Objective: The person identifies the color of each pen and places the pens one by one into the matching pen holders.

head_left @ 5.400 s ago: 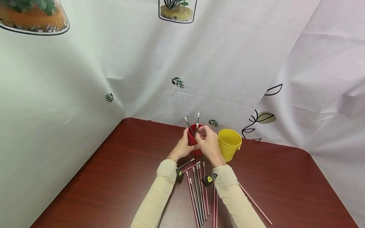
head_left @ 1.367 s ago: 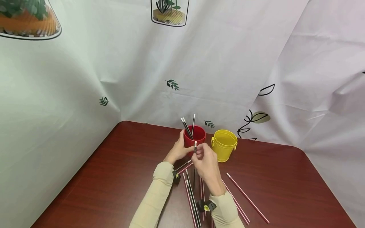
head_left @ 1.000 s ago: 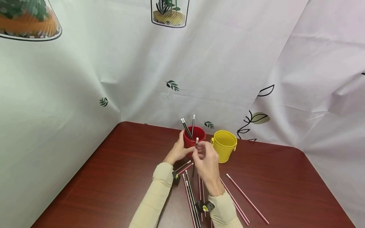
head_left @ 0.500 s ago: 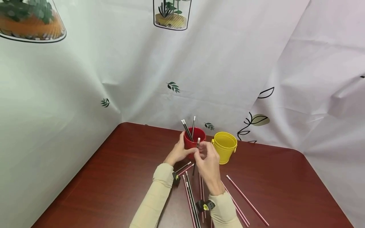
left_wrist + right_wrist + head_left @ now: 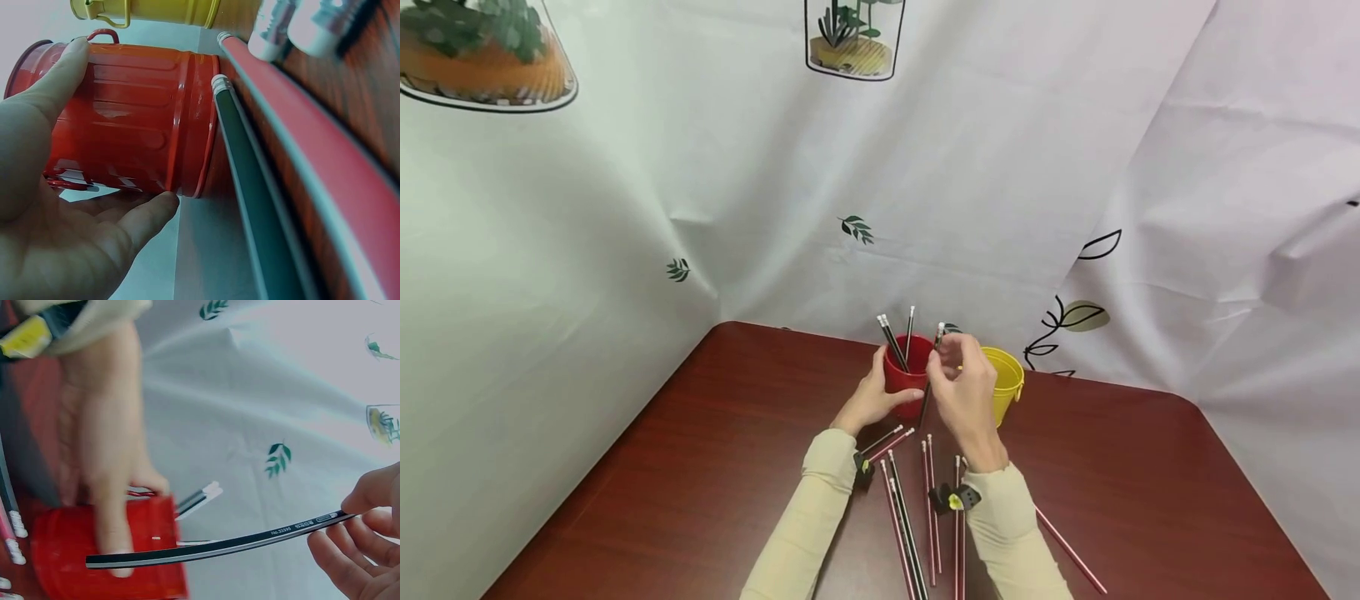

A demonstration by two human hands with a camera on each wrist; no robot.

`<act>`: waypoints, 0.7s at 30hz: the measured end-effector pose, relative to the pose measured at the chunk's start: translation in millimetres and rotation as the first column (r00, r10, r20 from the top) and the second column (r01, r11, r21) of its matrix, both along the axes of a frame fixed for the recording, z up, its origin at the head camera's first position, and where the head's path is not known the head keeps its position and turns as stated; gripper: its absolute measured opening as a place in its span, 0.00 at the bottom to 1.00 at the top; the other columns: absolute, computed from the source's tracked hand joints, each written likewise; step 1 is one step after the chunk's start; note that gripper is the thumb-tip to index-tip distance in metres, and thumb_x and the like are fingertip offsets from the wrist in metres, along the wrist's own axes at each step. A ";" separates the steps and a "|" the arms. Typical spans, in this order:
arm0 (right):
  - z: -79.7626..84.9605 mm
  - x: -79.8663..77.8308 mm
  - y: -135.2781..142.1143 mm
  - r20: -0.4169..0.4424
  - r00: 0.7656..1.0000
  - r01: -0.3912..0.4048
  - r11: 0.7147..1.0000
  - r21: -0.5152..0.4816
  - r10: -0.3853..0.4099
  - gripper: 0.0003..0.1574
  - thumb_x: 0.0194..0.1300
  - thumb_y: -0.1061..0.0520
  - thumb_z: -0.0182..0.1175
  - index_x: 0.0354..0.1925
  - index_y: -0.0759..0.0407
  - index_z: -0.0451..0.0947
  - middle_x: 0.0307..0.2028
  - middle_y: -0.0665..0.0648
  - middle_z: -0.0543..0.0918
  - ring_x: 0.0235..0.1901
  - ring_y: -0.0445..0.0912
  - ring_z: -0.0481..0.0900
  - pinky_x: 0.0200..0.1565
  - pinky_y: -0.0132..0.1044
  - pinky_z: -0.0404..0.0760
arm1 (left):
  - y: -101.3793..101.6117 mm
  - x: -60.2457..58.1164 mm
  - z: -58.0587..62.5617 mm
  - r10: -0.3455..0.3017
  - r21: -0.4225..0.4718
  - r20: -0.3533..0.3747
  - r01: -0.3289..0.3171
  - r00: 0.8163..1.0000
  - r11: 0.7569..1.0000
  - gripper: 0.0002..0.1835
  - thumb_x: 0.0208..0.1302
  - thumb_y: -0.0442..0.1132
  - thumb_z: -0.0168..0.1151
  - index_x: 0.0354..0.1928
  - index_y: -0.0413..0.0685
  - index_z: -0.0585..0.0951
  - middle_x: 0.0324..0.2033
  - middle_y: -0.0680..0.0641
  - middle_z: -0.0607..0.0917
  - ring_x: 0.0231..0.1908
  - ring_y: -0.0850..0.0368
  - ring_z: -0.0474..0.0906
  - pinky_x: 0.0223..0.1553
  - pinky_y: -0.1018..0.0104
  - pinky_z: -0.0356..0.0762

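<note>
A white cloth (image 5: 760,192) printed with plants hung behind a reddish-brown table (image 5: 662,433). Over the table, the right hand (image 5: 964,383) pinched a black pencil (image 5: 219,549) between thumb and fingertips near its white-tipped end, its fingers closed on that and nothing else. The pencil slanted down just outside the red bucket (image 5: 912,379); gripping it high probably left its long lower part free to swing about. Whether that lower end touched the bucket or the other thumb, I couldn't tell.

The left hand (image 5: 871,400) was wrapped around the red bucket, thumb across its near side and fingers spread along the wall, presumably to keep it from tipping. The bucket stood upright, and three black pencils (image 5: 895,343) leaned inside, white tips up, likely propped by the rim.

Just right of it stood the yellow bucket (image 5: 1006,379), partly hidden by the right hand. Nearer the person lay red and black loose pencils (image 5: 902,521), most tips facing the buckets, perhaps for easy picking.
</note>
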State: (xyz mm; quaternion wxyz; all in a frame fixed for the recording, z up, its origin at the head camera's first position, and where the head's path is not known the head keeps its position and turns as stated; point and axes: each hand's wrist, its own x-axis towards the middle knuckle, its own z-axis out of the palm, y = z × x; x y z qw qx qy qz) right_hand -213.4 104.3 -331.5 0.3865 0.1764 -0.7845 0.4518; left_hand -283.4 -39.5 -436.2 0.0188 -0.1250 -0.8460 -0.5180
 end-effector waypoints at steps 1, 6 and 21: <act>4.3 -2.7 0.9 -0.007 1.000 -0.001 1.000 0.002 0.001 0.10 0.54 0.67 0.60 0.37 0.66 0.73 0.31 0.58 0.78 0.29 0.45 0.80 0.29 0.32 0.81 | -0.1 0.2 -0.1 -0.003 0.001 0.002 0.003 1.000 1.000 0.54 0.48 0.56 0.69 0.70 0.56 0.44 0.60 0.42 0.69 0.55 0.48 0.70 0.55 0.52 0.68; 26.7 -16.3 3.9 -0.039 0.999 -0.001 1.000 0.007 0.001 0.10 0.55 0.67 0.59 0.38 0.67 0.74 0.31 0.58 0.78 0.32 0.46 0.80 0.29 0.36 0.82 | -0.9 0.3 -0.9 -0.010 0.010 0.006 0.010 1.000 1.000 0.54 0.48 0.56 0.68 0.70 0.57 0.44 0.59 0.43 0.69 0.55 0.49 0.70 0.54 0.52 0.69; 36.6 -39.5 1.4 -0.038 0.999 0.019 1.000 0.009 -0.019 0.10 0.57 0.66 0.59 0.40 0.66 0.72 0.33 0.59 0.77 0.35 0.47 0.79 0.32 0.37 0.82 | -2.6 1.1 -2.7 -0.028 0.035 0.023 0.027 0.999 0.999 0.53 0.48 0.57 0.68 0.69 0.60 0.45 0.60 0.47 0.68 0.57 0.51 0.68 0.55 0.52 0.69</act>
